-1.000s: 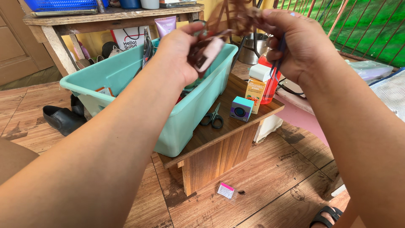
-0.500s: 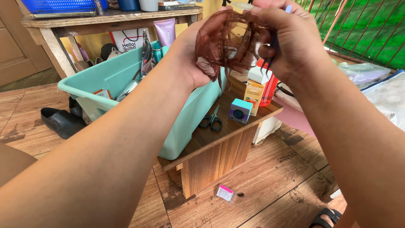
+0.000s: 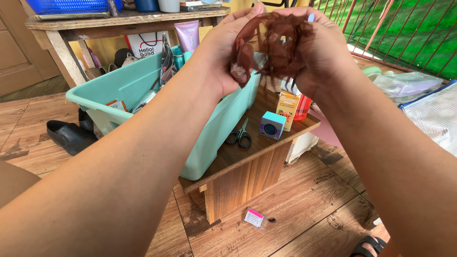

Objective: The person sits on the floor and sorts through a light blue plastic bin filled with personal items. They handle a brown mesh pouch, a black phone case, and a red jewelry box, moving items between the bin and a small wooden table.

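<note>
Wooden table (image 3: 266, 145), plank floor (image 3: 309, 200), green netting (image 3: 404, 33)

Tub (image 3: 143, 85) on low table (image 3: 247, 162), left of scissors (image 3: 240, 134); shoe (image 3: 66, 135) behind on floor

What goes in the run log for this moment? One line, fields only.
left hand: grips brown mesh bundle | right hand: grips same bundle | position: above teal tub | scissors: on wooden table

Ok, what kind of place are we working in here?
Probably a home porch or veranda used for hair or beauty work. A wood-pattern floor, a low wooden table with scissors, a teal tub of tools, and green netting behind bars. Both hands hold a reddish-brown hair piece.
</note>
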